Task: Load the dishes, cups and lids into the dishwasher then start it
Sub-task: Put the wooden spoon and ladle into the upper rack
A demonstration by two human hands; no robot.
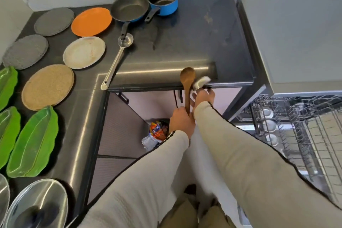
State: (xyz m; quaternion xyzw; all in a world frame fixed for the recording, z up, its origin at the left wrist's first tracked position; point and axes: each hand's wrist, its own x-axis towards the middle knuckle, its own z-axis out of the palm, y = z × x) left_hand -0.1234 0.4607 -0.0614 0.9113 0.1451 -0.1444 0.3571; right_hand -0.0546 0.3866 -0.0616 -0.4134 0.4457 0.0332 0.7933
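My left hand (181,122) grips the handle of a wooden spoon (187,81), its bowl pointing up near the counter edge. Just right of it, my right hand (203,97) holds a white cup (200,82) by its handle, in front of the counter's edge. The open dishwasher (296,126) stands at the right with its wire racks pulled out; a few white dishes sit in the lower rack (270,126). On the dark counter (194,42) lie an orange plate (91,21), a white plate (84,52), two grey plates (54,21), a steel ladle (118,57), a frying pan (129,7) and a blue saucepan (163,0).
A round cork mat (47,87), green leaf-shaped plates (33,142) and steel lids (37,205) lie along the left counter. A crumpled snack packet (155,133) lies on the floor below. A grey appliance top (299,42) sits above the dishwasher.
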